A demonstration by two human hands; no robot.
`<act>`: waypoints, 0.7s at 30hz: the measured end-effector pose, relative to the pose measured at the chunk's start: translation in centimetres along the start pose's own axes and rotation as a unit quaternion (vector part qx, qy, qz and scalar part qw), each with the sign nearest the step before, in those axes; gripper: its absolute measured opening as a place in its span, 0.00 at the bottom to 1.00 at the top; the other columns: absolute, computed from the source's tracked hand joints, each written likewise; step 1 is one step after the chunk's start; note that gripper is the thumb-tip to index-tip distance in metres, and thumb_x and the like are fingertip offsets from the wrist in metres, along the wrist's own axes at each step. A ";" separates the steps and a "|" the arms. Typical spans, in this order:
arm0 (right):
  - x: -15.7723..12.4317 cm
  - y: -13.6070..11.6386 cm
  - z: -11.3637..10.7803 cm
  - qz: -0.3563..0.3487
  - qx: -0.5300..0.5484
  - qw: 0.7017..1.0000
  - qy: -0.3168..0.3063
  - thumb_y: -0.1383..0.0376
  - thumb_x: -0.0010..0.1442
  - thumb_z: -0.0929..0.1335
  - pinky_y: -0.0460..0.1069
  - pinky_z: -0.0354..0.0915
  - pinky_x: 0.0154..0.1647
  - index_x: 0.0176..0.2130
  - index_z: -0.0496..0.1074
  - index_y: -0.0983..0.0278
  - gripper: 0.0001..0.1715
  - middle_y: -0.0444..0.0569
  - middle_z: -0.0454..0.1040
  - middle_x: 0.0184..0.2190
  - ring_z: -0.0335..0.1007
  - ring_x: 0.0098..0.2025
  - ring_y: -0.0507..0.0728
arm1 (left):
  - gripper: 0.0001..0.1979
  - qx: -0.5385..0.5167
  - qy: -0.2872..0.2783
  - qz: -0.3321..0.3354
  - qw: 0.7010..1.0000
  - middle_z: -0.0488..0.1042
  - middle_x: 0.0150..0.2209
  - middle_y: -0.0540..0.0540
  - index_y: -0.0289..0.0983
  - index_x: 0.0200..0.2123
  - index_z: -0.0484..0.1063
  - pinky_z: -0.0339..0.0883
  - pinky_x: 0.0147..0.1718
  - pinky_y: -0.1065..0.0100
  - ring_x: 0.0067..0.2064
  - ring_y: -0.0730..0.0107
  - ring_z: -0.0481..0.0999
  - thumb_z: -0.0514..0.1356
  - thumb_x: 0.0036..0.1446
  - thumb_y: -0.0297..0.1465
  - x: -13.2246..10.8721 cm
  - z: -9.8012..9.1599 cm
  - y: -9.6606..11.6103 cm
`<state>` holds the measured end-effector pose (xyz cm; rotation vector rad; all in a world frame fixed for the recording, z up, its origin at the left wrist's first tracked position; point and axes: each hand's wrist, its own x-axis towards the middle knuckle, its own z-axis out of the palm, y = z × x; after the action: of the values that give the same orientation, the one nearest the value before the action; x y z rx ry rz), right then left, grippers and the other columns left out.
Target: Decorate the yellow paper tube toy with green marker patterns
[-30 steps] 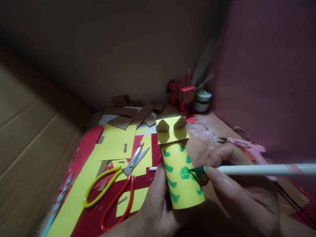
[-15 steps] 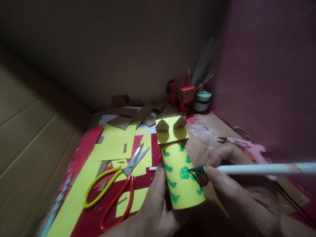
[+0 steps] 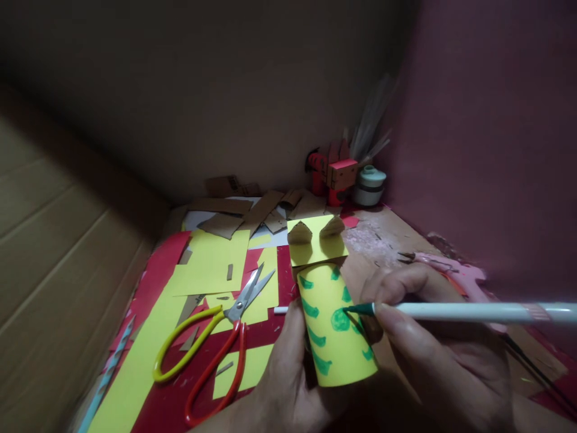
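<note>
My left hand [image 3: 293, 367] is closed around the underside and left edge of a yellow paper tube [image 3: 324, 349], part of a paper animal figure. Green curved stripes run down both sides of the tube, and a filled green spot sits between them. At its far end is a yellow-topped head piece [image 3: 311, 257] with two cardboard ears standing up. My right hand [image 3: 433, 343] pinches a marker [image 3: 469, 311] with a white barrel. The marker's green tip touches the tube at the upper edge of the green spot.
Open scissors [image 3: 238, 310] with yellow and red handles lie left of my left hand on yellow paper sheets [image 3: 220, 258]. Cardboard scraps [image 3: 225, 222] are behind. A red cardboard animal [image 3: 340, 174] and a lidded jar [image 3: 370, 183] stand at the back. A pink glue gun [image 3: 455, 273] lies right.
The tube has shifted slightly right and down in my left hand. The marker tip now sits at the spot's upper edge instead of its right side.
</note>
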<state>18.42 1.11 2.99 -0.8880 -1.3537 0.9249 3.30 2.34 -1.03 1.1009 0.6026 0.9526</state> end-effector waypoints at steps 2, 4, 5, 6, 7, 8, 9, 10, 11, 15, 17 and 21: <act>-0.1 -0.2 0.3 0.026 0.000 0.999 0.031 0.67 0.66 0.64 0.42 0.64 0.21 0.36 0.68 0.56 0.07 0.40 0.68 0.22 0.66 0.22 0.49 | 0.20 -0.007 0.006 -0.007 1.000 0.76 0.51 0.39 0.39 0.54 0.65 0.69 0.54 0.54 0.50 0.54 0.76 0.60 0.62 0.40 -0.2 -0.4 -0.6; -0.2 -0.3 0.4 0.037 -0.006 0.998 0.047 0.67 0.66 0.64 0.41 0.63 0.21 0.36 0.67 0.56 0.07 0.40 0.67 0.22 0.66 0.21 0.49 | 0.18 0.000 -0.002 0.000 1.000 0.78 0.47 0.40 0.39 0.54 0.66 0.72 0.50 0.56 0.46 0.57 0.78 0.55 0.65 0.41 -0.5 -0.9 -1.3; -0.2 -0.3 0.3 0.030 -0.011 0.999 0.039 0.66 0.67 0.63 0.41 0.64 0.21 0.36 0.67 0.56 0.07 0.40 0.68 0.22 0.66 0.21 0.48 | 0.17 0.008 -0.003 0.001 1.000 0.78 0.44 0.41 0.39 0.53 0.67 0.73 0.48 0.57 0.44 0.57 0.78 0.54 0.65 0.41 -0.5 -1.1 -1.6; -0.2 -0.3 0.2 0.016 -0.020 0.999 0.024 0.66 0.67 0.63 0.41 0.64 0.22 0.36 0.67 0.56 0.07 0.40 0.68 0.22 0.66 0.21 0.48 | 0.18 0.019 -0.003 0.004 1.000 0.78 0.42 0.41 0.39 0.54 0.67 0.73 0.47 0.56 0.44 0.57 0.78 0.56 0.64 0.40 -0.6 -1.2 -1.7; -0.2 -0.3 0.0 -0.001 -0.031 0.999 0.010 0.66 0.67 0.63 0.42 0.65 0.23 0.37 0.67 0.55 0.06 0.40 0.69 0.22 0.67 0.22 0.49 | 0.19 0.033 -0.003 0.014 0.999 0.77 0.42 0.41 0.39 0.54 0.66 0.73 0.48 0.55 0.45 0.55 0.77 0.59 0.62 0.39 -0.6 -1.3 -1.6; -0.1 -0.3 -0.2 -0.017 -0.046 0.999 -0.002 0.66 0.67 0.63 0.42 0.66 0.24 0.37 0.67 0.56 0.06 0.41 0.70 0.22 0.68 0.23 0.49 | 0.21 0.052 -0.004 0.030 0.998 0.77 0.44 0.40 0.39 0.55 0.65 0.72 0.50 0.53 0.47 0.53 0.76 0.61 0.61 0.38 -0.5 -1.2 -1.5; 0.0 -0.2 -0.4 -0.031 -0.063 0.997 -0.008 0.66 0.66 0.64 0.42 0.68 0.26 0.37 0.68 0.56 0.06 0.41 0.71 0.23 0.70 0.25 0.50 | 0.24 0.066 -0.005 0.044 0.997 0.76 0.46 0.40 0.39 0.57 0.63 0.71 0.51 0.52 0.50 0.51 0.75 0.62 0.60 0.38 -0.4 -1.2 -1.3; 0.0 -0.2 -0.5 -0.041 -0.080 0.996 -0.007 0.66 0.66 0.64 0.43 0.69 0.29 0.37 0.68 0.56 0.05 0.42 0.72 0.25 0.71 0.27 0.51 | 0.25 0.078 -0.006 0.058 0.995 0.75 0.48 0.39 0.40 0.58 0.62 0.71 0.52 0.51 0.51 0.50 0.74 0.62 0.60 0.39 -0.3 -1.1 -1.1; 0.1 -0.2 -0.7 -0.049 -0.095 0.994 -0.001 0.67 0.65 0.65 0.43 0.69 0.30 0.37 0.68 0.56 0.05 0.43 0.73 0.26 0.72 0.29 0.52 | 0.25 0.086 -0.009 0.066 0.994 0.74 0.49 0.39 0.40 0.58 0.61 0.71 0.52 0.51 0.52 0.50 0.74 0.62 0.60 0.39 -0.2 -1.0 -1.0; 0.0 -0.2 -0.7 -0.058 -0.118 0.991 -0.002 0.67 0.65 0.65 0.43 0.69 0.30 0.37 0.68 0.56 0.06 0.44 0.73 0.27 0.72 0.30 0.52 | 0.27 0.093 -0.013 0.081 0.992 0.73 0.52 0.39 0.41 0.57 0.63 0.70 0.54 0.50 0.53 0.48 0.73 0.65 0.56 0.38 0.2 -1.0 -1.5; 0.0 -0.2 -0.7 -0.050 -0.110 0.992 -0.027 0.68 0.66 0.63 0.43 0.69 0.27 0.38 0.67 0.56 0.07 0.42 0.72 0.24 0.72 0.26 0.51 | 0.26 0.101 -0.013 0.085 0.991 0.74 0.51 0.39 0.41 0.56 0.65 0.71 0.52 0.50 0.53 0.47 0.74 0.65 0.56 0.38 0.2 -1.1 -1.9; 0.0 -0.3 -0.8 -0.055 -0.112 0.991 -0.042 0.68 0.67 0.62 0.43 0.70 0.29 0.40 0.65 0.55 0.07 0.42 0.73 0.25 0.73 0.27 0.51 | 0.25 0.113 -0.027 0.069 0.991 0.73 0.53 0.39 0.42 0.59 0.60 0.74 0.49 0.53 0.55 0.47 0.73 0.62 0.60 0.32 0.0 -0.8 -1.1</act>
<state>19.19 0.96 3.25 -0.9426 -1.5857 0.7421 2.98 2.57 -2.32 1.3809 0.6070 0.9876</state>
